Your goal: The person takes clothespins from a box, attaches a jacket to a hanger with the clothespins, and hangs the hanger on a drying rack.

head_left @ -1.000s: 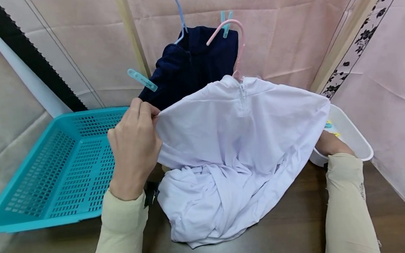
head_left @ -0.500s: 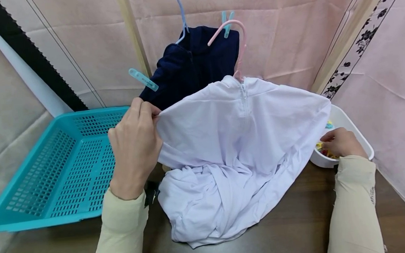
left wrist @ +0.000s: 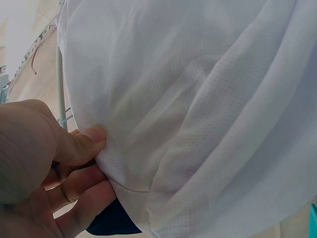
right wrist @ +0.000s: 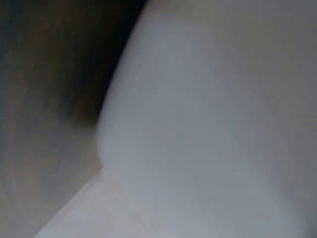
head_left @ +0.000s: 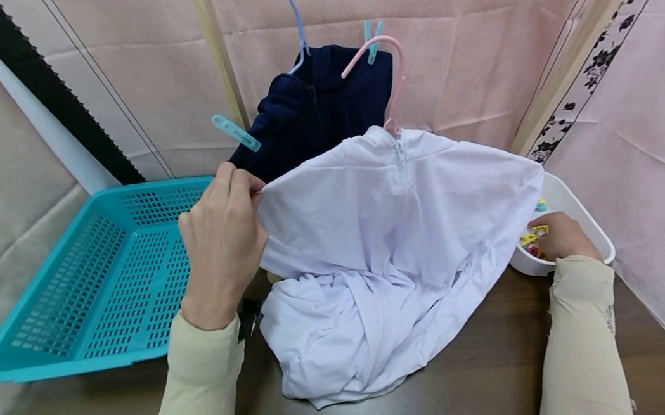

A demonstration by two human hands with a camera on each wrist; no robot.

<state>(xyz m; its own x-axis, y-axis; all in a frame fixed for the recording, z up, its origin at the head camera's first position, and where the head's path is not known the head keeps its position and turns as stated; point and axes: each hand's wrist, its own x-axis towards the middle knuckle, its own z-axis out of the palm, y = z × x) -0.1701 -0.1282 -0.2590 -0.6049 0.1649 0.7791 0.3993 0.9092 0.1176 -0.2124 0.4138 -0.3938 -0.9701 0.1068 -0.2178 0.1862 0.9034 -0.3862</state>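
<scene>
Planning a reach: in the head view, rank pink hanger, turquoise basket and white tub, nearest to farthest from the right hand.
1. White tub: right side; the right hand is in it.
2. Pink hanger: upper centre.
3. Turquoise basket: far left.

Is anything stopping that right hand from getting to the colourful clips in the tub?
Nothing visible does. The right hand is inside the open white tub, right beside the colourful clips. The white zip-neck garment only hides part of the tub's left side in the head view.
</scene>
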